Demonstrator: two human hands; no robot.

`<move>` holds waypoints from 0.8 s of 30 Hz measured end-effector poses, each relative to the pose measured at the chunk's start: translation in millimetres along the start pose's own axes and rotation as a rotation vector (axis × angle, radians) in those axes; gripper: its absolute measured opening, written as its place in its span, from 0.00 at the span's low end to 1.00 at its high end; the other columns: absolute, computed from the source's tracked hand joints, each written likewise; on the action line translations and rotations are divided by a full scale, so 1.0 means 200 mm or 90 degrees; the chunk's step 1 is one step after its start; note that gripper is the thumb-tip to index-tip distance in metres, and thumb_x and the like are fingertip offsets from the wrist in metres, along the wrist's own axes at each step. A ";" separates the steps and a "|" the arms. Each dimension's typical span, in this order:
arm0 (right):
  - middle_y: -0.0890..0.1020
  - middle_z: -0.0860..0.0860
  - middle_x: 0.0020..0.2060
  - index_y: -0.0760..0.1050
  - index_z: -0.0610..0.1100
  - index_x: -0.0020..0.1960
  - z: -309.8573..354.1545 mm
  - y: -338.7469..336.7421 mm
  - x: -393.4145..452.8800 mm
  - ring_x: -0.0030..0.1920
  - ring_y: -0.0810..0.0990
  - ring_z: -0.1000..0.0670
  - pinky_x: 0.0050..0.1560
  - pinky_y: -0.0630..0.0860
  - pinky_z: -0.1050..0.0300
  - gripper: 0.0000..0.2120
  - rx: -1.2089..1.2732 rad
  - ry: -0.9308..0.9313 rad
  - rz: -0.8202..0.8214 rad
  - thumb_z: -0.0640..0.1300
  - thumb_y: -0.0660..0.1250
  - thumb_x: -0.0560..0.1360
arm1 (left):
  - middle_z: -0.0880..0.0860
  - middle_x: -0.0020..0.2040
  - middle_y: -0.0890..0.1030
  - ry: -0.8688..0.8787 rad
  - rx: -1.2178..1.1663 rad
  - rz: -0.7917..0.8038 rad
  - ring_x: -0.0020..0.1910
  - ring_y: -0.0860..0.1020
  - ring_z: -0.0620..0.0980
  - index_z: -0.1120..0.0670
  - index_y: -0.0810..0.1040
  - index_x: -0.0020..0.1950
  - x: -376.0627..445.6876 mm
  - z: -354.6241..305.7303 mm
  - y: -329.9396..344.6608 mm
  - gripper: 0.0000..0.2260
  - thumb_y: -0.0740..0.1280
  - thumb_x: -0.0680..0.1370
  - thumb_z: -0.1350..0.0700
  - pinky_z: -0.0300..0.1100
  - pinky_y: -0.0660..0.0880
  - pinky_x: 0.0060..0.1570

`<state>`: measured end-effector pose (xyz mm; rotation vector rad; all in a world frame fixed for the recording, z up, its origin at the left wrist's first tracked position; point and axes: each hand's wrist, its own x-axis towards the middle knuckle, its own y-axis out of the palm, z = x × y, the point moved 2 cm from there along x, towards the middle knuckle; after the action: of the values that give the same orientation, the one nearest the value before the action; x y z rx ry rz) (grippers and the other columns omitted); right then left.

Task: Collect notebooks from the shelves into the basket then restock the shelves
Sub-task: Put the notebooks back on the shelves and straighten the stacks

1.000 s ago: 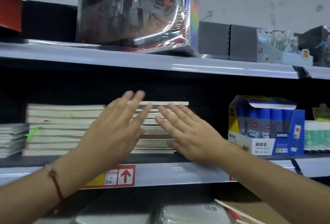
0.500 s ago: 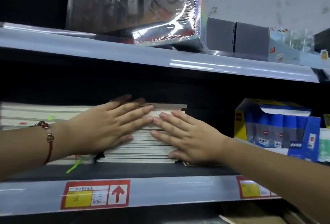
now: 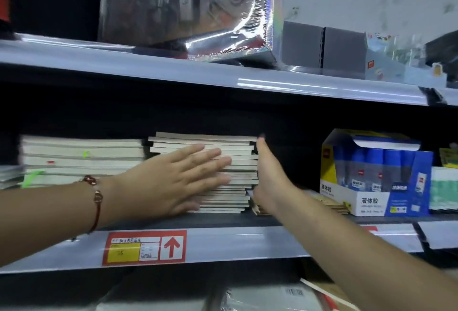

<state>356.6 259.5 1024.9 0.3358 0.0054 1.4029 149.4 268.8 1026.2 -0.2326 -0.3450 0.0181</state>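
Observation:
A stack of thin notebooks (image 3: pixel 238 144) lies flat on the middle shelf (image 3: pixel 223 243), page edges facing me. My left hand (image 3: pixel 173 181) presses flat against the front of this stack with straight fingers. My right hand (image 3: pixel 270 174) lies edge-on against the stack's right side, fingers reaching back into the shelf where they are hidden. A second, wider notebook stack (image 3: pixel 81 157) sits just to the left. No basket is in view.
A blue and yellow box of liquid glue bottles (image 3: pixel 371 174) stands right of my right hand, with a few thin brown notebooks (image 3: pixel 329 205) lying flat between. A shiny wrapped box (image 3: pixel 188 6) and grey boxes (image 3: pixel 322 48) sit on the upper shelf. Packaged goods lie below.
My right hand has slid off the front of the stack to its right side and turned edge-on. My left hand has shifted right across the front.

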 end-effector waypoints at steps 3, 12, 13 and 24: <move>0.87 0.49 0.47 0.83 0.48 0.53 -0.04 0.05 -0.01 0.53 0.83 0.47 0.61 0.75 0.48 0.34 -0.022 -0.006 0.047 0.75 0.57 0.71 | 0.58 0.80 0.53 0.042 0.010 -0.010 0.79 0.48 0.58 0.53 0.53 0.80 0.04 -0.02 0.03 0.29 0.50 0.83 0.40 0.55 0.44 0.77; 0.82 0.49 0.59 0.79 0.50 0.63 -0.03 0.03 0.07 0.61 0.80 0.47 0.67 0.72 0.46 0.45 -0.060 0.000 0.101 0.81 0.59 0.60 | 0.58 0.80 0.54 0.057 -0.006 -0.011 0.79 0.49 0.59 0.54 0.55 0.80 0.13 -0.01 0.10 0.30 0.51 0.82 0.40 0.56 0.47 0.77; 0.83 0.48 0.57 0.80 0.49 0.61 -0.03 0.03 0.08 0.59 0.81 0.47 0.66 0.73 0.46 0.43 -0.049 -0.004 0.097 0.80 0.59 0.63 | 0.58 0.80 0.54 0.056 -0.007 -0.010 0.79 0.49 0.58 0.54 0.55 0.80 0.13 0.00 0.10 0.30 0.50 0.82 0.40 0.56 0.47 0.77; 0.56 0.47 0.78 0.49 0.52 0.79 0.00 0.01 -0.08 0.76 0.56 0.48 0.76 0.49 0.53 0.34 -0.673 -0.520 -0.049 0.67 0.45 0.78 | 0.58 0.79 0.55 -0.112 0.009 -0.031 0.79 0.52 0.61 0.56 0.53 0.80 0.04 0.00 0.05 0.31 0.53 0.82 0.40 0.58 0.51 0.76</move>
<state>351.8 244.4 1022.1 -0.0100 -1.3232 0.9394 157.0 278.5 1027.5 -0.2084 -0.5252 -0.0063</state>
